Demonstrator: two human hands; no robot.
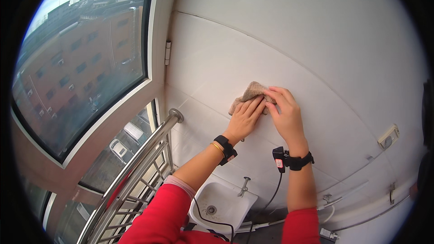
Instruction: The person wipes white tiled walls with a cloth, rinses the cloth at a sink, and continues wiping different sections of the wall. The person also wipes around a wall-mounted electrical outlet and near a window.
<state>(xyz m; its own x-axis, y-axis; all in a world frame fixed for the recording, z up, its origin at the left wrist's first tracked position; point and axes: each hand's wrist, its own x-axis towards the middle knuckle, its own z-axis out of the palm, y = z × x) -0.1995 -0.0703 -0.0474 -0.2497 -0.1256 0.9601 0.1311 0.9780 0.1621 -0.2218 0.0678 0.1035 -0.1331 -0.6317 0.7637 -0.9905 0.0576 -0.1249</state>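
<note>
A brown cloth [253, 90] lies bunched against the white tiled wall [217, 61]. My left hand [247, 116] presses flat on it, fingers pointing up and to the right. At the cloth's right edge, my right hand [285, 115] pinches a corner between thumb and fingers. Part of the cloth is hidden beneath the left fingers. Both wrists carry black straps with small devices, and a cable hangs from the right one.
Below my arms is a white washbasin [220, 206] with a metal tap [244, 187]. A stainless steel railing [135, 162] runs along the window [84, 74] at left. To the right, a wall socket [388, 137] sits above pipes [330, 204].
</note>
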